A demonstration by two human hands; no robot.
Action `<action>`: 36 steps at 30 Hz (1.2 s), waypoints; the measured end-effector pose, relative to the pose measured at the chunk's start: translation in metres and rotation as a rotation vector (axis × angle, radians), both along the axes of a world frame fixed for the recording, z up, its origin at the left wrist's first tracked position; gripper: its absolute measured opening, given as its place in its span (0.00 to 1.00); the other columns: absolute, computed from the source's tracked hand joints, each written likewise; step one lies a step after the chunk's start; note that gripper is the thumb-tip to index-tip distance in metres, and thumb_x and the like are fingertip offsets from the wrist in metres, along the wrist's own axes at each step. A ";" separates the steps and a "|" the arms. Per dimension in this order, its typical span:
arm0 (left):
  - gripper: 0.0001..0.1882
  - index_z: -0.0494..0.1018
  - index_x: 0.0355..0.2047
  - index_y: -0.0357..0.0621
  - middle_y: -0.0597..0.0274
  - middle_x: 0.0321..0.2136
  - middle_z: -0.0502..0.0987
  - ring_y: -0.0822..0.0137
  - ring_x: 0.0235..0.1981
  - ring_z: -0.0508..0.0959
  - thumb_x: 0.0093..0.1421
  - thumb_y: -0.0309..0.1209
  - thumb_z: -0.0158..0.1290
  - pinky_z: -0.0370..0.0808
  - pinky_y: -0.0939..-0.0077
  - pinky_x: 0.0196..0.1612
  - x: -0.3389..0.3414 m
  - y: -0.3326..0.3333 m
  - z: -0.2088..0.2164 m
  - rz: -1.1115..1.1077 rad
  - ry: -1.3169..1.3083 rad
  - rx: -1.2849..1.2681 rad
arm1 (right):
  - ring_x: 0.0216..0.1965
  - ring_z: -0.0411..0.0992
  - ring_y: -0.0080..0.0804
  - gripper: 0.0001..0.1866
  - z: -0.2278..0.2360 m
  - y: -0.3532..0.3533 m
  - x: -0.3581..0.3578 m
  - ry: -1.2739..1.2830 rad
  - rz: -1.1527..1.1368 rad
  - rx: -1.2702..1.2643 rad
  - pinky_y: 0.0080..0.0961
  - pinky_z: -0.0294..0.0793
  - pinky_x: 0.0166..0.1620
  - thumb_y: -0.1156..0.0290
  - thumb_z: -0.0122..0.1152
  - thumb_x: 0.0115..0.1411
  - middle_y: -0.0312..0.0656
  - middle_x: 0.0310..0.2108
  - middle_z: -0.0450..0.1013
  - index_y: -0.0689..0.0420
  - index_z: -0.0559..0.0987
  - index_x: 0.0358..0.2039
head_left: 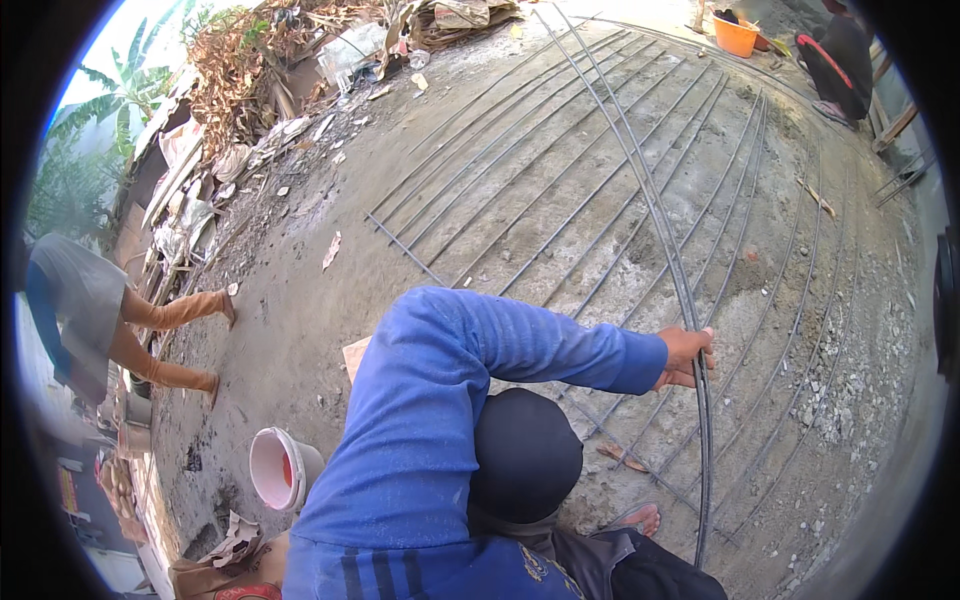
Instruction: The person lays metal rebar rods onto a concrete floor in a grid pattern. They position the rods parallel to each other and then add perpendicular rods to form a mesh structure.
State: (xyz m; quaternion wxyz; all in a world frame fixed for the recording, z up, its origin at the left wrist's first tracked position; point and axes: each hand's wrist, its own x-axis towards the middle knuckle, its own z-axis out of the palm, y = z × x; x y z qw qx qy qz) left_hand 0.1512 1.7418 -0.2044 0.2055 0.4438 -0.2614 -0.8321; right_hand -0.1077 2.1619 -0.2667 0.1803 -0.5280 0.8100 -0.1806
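Long bars (671, 240): gathered together at your grip, spread slightly toward the far end, running aslant above the laid rods (582, 228). Your left hand (685, 357) grasps them, fingers curled round. Right hand out of view; its state cannot be told. White bucket (312, 460) beside your blue sleeve (400, 400). Far left: co-worker's orange trousers (170, 374). Upper right: orange bucket (735, 38).

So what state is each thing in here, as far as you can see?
Long bars: close together at the hand, crossing farther off
Co-worker's hand: closed around the bars
Ground rods: laid in spaced rows
White bucket: open, something orange-red inside
Orange tub: open, dark contents
Dark cap: worn
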 end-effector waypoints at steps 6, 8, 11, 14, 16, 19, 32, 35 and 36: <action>0.55 0.52 0.67 0.37 0.39 0.60 0.63 0.46 0.61 0.68 0.58 0.74 0.48 0.67 0.42 0.64 0.152 -0.043 0.046 0.308 0.356 -0.077 | 0.15 0.65 0.47 0.31 -0.017 -0.032 -0.028 0.175 0.203 -0.118 0.44 0.61 0.23 0.42 0.55 0.67 0.49 0.14 0.62 0.57 0.69 0.21; 0.62 0.34 0.74 0.37 0.36 0.69 0.52 0.41 0.71 0.57 0.60 0.74 0.43 0.58 0.33 0.68 0.246 -0.079 0.039 0.621 0.429 -0.295 | 0.14 0.64 0.48 0.32 -0.005 -0.055 -0.015 0.090 0.285 -0.077 0.45 0.61 0.22 0.41 0.56 0.67 0.49 0.13 0.62 0.57 0.68 0.20; 0.52 0.45 0.72 0.36 0.43 0.63 0.61 0.45 0.63 0.68 0.66 0.69 0.40 0.71 0.39 0.62 0.311 -0.109 0.017 0.982 0.272 -0.234 | 0.14 0.65 0.50 0.31 0.012 -0.081 -0.023 -0.123 0.358 0.120 0.47 0.60 0.22 0.42 0.58 0.66 0.50 0.13 0.63 0.58 0.67 0.20; 0.34 0.66 0.57 0.39 0.55 0.42 0.77 0.55 0.43 0.80 0.73 0.59 0.35 0.81 0.51 0.49 0.341 -0.100 -0.048 1.084 0.045 -0.054 | 0.14 0.67 0.53 0.28 -0.022 -0.065 -0.050 -0.142 0.440 0.206 0.48 0.60 0.21 0.44 0.60 0.65 0.51 0.14 0.65 0.58 0.72 0.23; 0.29 0.70 0.47 0.42 0.59 0.34 0.77 0.58 0.34 0.80 0.74 0.56 0.36 0.82 0.53 0.43 0.335 -0.080 -0.073 1.217 0.000 0.017 | 0.16 0.69 0.54 0.25 -0.034 -0.056 -0.065 -0.077 0.450 0.146 0.48 0.63 0.22 0.46 0.64 0.62 0.51 0.15 0.67 0.59 0.76 0.27; 0.24 0.69 0.48 0.44 0.58 0.35 0.77 0.57 0.35 0.80 0.75 0.53 0.39 0.82 0.52 0.43 0.321 -0.047 -0.089 1.280 0.024 0.080 | 0.18 0.71 0.55 0.24 -0.020 -0.064 -0.065 0.014 0.464 0.168 0.49 0.65 0.25 0.48 0.68 0.59 0.51 0.16 0.70 0.59 0.78 0.31; 0.18 0.65 0.45 0.44 0.60 0.29 0.67 0.56 0.34 0.73 0.76 0.47 0.41 0.79 0.43 0.49 0.253 -0.007 -0.075 1.126 0.144 0.153 | 0.24 0.74 0.60 0.22 0.058 -0.180 -0.012 0.164 0.465 0.257 0.49 0.69 0.29 0.55 0.75 0.48 0.52 0.18 0.73 0.58 0.79 0.34; 0.19 0.64 0.46 0.43 0.54 0.37 0.73 0.44 0.50 0.78 0.76 0.47 0.38 0.77 0.36 0.54 0.228 -0.008 -0.057 1.025 0.181 0.099 | 0.24 0.77 0.53 0.22 0.075 -0.217 0.004 0.139 0.599 0.288 0.40 0.73 0.27 0.61 0.75 0.49 0.52 0.20 0.74 0.56 0.79 0.41; 0.19 0.64 0.46 0.42 0.51 0.41 0.74 0.43 0.53 0.77 0.77 0.47 0.37 0.77 0.38 0.54 0.215 -0.011 -0.038 0.973 0.175 0.103 | 0.23 0.75 0.54 0.22 0.084 -0.232 0.015 0.086 0.575 0.294 0.42 0.72 0.28 0.61 0.75 0.49 0.52 0.19 0.74 0.57 0.79 0.41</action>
